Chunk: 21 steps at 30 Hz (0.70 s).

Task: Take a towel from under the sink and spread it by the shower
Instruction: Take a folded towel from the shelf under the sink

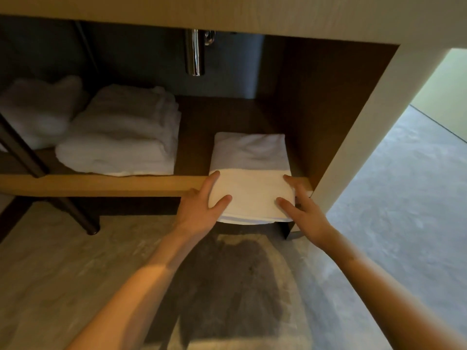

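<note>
Below me, on the grey floor, lies my own shadow, and over it my two forearms reach toward the low shelf under the sink. My left hand and my right hand clasp the folded white towel from either side, thumbs on top, the other fingers tucked under where I cannot see them. The towel sits at the right end of the shelf, close to the vanity's side panel, and its near half already hangs out past the shelf's front edge while the far half rests on the board.

To do this step well, I judge I should draw the towel straight toward me and keep it level, with even pressure from both sides so the folds do not slide apart or sag open in the middle. I would mind my right knuckles, which are just beside the panel's corner, and lift slightly so the underside clears the shelf lip rather than dragging on it. Keeping it folded until I reach the shower should make the carry easier.

Counting what is here: one towel in my hands; further left on the same shelf, one thicker stack of folded towels, whose layers I cannot count for sure; beyond that, one loose white bundle, blurred. Behind, one chrome drain pipe hangs from above. No shower is in sight.
</note>
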Motion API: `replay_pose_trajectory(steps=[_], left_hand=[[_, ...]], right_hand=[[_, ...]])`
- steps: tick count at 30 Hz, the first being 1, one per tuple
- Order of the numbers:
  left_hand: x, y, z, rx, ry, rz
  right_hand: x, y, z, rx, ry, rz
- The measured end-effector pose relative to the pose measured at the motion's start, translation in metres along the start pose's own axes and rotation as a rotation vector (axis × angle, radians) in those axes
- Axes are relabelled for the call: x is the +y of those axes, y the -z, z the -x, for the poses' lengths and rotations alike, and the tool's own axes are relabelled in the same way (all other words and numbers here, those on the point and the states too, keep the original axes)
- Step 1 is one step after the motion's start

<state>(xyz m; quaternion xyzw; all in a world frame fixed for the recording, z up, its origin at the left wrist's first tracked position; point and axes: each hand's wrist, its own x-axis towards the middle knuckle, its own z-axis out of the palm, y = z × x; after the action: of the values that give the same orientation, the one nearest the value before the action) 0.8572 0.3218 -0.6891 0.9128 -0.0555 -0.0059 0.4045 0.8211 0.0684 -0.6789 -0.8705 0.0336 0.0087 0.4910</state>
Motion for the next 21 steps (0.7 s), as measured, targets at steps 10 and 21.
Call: replay_pose_trajectory(steps=[10, 21], left_hand=[[0.008, -0.011, 0.006, -0.041, 0.032, 0.642], [-0.004, -0.011, 0.062, -0.225, -0.005, 0.649]], right_hand=[[0.002, -0.012, -0.007, 0.055, 0.026, -0.296], [0.013, 0.000, 0.048, -0.054, -0.050, -0.301]])
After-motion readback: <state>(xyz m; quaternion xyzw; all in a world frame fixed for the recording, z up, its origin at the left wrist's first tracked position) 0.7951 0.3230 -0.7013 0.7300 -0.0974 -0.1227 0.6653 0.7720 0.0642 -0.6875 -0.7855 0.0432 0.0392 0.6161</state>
